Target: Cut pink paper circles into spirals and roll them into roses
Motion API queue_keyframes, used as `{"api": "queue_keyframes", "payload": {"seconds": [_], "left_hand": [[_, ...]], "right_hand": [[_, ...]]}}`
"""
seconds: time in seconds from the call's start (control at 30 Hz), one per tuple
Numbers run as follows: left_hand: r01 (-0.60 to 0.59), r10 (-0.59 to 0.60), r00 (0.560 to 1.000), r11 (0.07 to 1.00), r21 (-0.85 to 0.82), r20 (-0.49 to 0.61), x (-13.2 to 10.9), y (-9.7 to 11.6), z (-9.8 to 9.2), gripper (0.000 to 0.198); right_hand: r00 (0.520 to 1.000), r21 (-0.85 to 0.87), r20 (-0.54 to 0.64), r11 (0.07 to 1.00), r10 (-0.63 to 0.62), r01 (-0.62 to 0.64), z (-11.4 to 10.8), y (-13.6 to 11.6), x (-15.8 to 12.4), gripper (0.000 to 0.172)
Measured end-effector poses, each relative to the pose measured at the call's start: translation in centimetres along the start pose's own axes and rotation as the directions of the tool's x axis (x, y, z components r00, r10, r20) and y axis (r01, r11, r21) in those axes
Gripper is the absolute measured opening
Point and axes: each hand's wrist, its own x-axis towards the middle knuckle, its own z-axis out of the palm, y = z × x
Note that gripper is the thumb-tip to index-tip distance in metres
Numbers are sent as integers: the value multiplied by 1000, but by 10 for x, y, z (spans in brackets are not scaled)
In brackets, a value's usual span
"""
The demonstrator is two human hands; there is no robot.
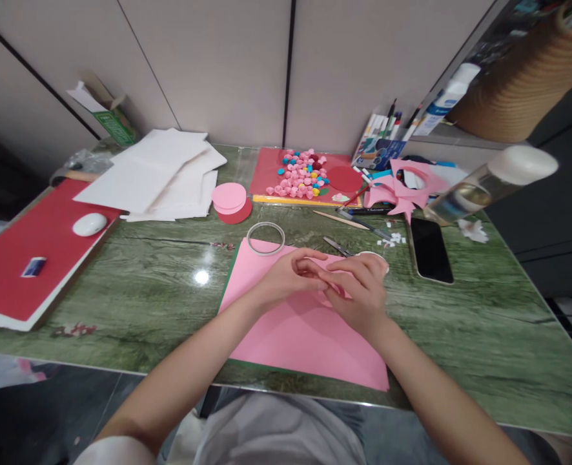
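My left hand [288, 274] and my right hand [358, 287] meet over a pink paper sheet [305, 336] lying on the green table [145, 284]. Both have their fingers curled and pinched together on a small pink paper piece [325, 281] between them. A clear tape ring [265, 237] rests at the sheet's far left corner. Small tweezers or scissors [337, 245] lie just beyond my fingers.
Behind are a red board with several small pink, blue and yellow paper pieces [301, 174], pink and red paper circles [230, 200], pink cut scraps [402, 184], pens [358, 219], a phone [430, 248], a bottle [489, 184], white papers [155, 174], and a red pad with a mouse [89, 224].
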Motion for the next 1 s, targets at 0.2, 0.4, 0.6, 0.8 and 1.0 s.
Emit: {"api": "queue_keyframes", "payload": {"seconds": [0.2,0.4,0.6,0.8,1.0], "left_hand": [[-14,12,999,999,46,35,-1,4,-4,35],[-24,24,1000,998,53,-6,-1,2,-1,37],[3,-3,999,1000,16,-49,0,2,2,41],[-11,12,1000,999,50,-15,-1,2,1,42],[-31,31,999,998,62,-10,-1,5,-2,41]], "right_hand": [[1000,-6,9,1000,8,-8,-2,2,0,17],[999,13,33,1000,28,-28,0,2,-1,16],[999,21,39,999,36,-37,0,0,-1,15],[1000,23,23,1000,4,-5,-1,-1,0,12],[999,15,17,999,29,-29,-2,2,-1,15]]}}
